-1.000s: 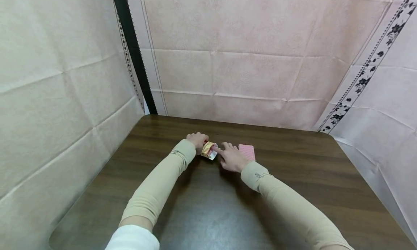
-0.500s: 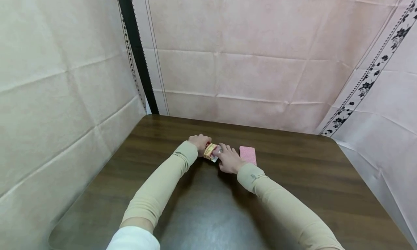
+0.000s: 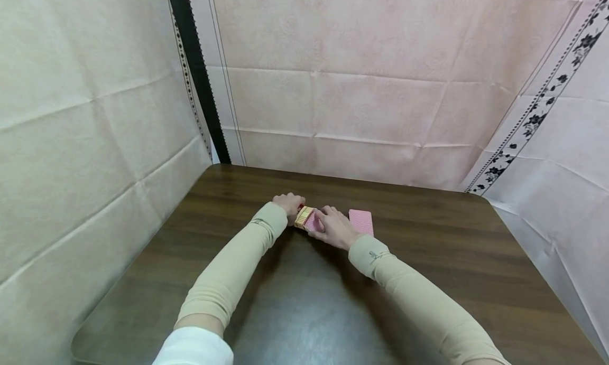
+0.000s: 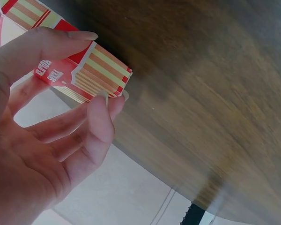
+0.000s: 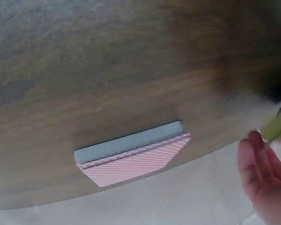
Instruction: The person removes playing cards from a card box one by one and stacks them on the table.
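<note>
I see the left hand (image 4: 42, 161) grasping 1 striped box (image 4: 94, 68) between thumb and fingers, over the table's (image 3: 285, 286) far half. Pink cards (image 3: 313, 222) show at the box's right end. The right hand (image 3: 337, 230) touches them; I cannot tell whether it grips. Right of it, 1 pink deck (image 3: 362, 222) lies flat.

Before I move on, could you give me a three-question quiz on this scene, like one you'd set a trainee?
1. Which hand's fingers grip the striped box: A, right; B, left; C, neither?
2. True or false: the separate pink stack lies to the left of that box, as the head camera sees it.
3. Fill the gap: the pale sleeves stretch over a brown ____.

Key:
1. B; the left hand has it.
2. False; the pink stack lies to its right.
3. Table.
</note>
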`<state>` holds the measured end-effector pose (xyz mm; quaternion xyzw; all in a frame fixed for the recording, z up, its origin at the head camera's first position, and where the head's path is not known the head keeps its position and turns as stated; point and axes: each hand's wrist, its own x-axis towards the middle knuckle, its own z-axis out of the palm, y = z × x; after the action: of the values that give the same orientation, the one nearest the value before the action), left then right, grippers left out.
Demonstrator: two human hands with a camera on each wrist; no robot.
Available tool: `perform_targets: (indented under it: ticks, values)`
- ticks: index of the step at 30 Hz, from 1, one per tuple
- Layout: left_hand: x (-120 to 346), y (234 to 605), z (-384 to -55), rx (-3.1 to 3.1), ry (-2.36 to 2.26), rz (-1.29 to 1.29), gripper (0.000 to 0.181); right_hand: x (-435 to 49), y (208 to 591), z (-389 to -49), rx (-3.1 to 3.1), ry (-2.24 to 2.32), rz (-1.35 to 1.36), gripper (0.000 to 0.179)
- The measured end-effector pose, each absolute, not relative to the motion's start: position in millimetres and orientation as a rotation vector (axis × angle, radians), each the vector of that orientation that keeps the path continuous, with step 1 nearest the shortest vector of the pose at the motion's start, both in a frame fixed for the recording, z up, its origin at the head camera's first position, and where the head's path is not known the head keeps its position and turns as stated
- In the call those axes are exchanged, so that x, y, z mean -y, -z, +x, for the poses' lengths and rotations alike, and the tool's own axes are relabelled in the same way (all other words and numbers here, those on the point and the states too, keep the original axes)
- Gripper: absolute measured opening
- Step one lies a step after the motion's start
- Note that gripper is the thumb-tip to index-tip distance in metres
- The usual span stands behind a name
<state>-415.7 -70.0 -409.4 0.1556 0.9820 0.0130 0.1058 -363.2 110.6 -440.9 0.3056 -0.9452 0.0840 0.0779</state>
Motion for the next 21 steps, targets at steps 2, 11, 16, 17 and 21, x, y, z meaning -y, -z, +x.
perform_targets:
  ticks: [2,11,16,17,21]
  values:
    - [73,408,-415,-2.896,-0.036,0.446,0.044,-113,440,-362,2.840,-0.216,0.911,0.053]
    - [82,401,-416,-2.886,-0.013,0.398,0.049,-141,442,-362,2.816,-0.174,0.777,0.052]
    - [84,403,-416,-2.878,-0.011,0.386,0.050,-157,445,-365,2.814,-0.145,0.472,0.053]
    - [83,403,-416,-2.878,-0.014,0.385,0.051,-160,446,-366,2.819,-0.145,0.399,0.054]
    - [82,404,-417,-2.880,-0.020,0.372,0.052,-170,449,-370,2.835,-0.135,0.167,0.054]
